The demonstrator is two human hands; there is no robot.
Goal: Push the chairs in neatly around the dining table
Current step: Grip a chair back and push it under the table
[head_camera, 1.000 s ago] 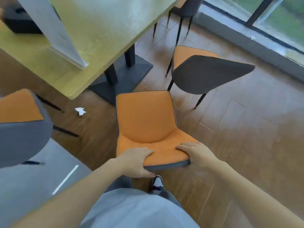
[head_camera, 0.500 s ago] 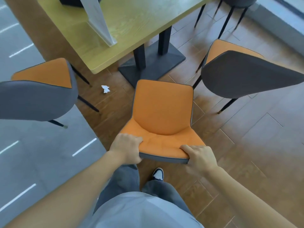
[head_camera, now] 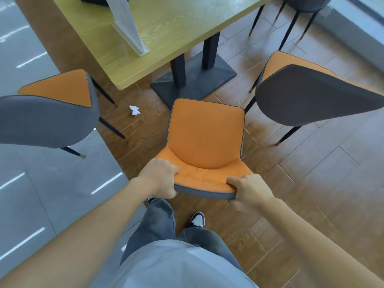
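Note:
An orange chair with a grey back (head_camera: 204,134) stands in front of me, its seat pointing at the corner of the pale wooden dining table (head_camera: 166,28). My left hand (head_camera: 161,177) grips the left end of the chair's backrest top. My right hand (head_camera: 248,191) grips the right end. The seat's front edge sits just short of the table's dark pedestal base (head_camera: 194,80). A second orange and grey chair (head_camera: 47,113) stands at the left, turned away from the table. A third chair (head_camera: 311,94) stands at the right, also apart from the table.
A crumpled white paper (head_camera: 134,110) lies on the wood floor between the left chair and the middle one. Another dark chair (head_camera: 305,3) stands at the far right of the table. A white post (head_camera: 126,23) rises off the tabletop. Grey floor lies at the left.
The chair has slid toward the table's pedestal with both hands on its backrest. I have stepped forward, and both side chairs now appear closer in view.

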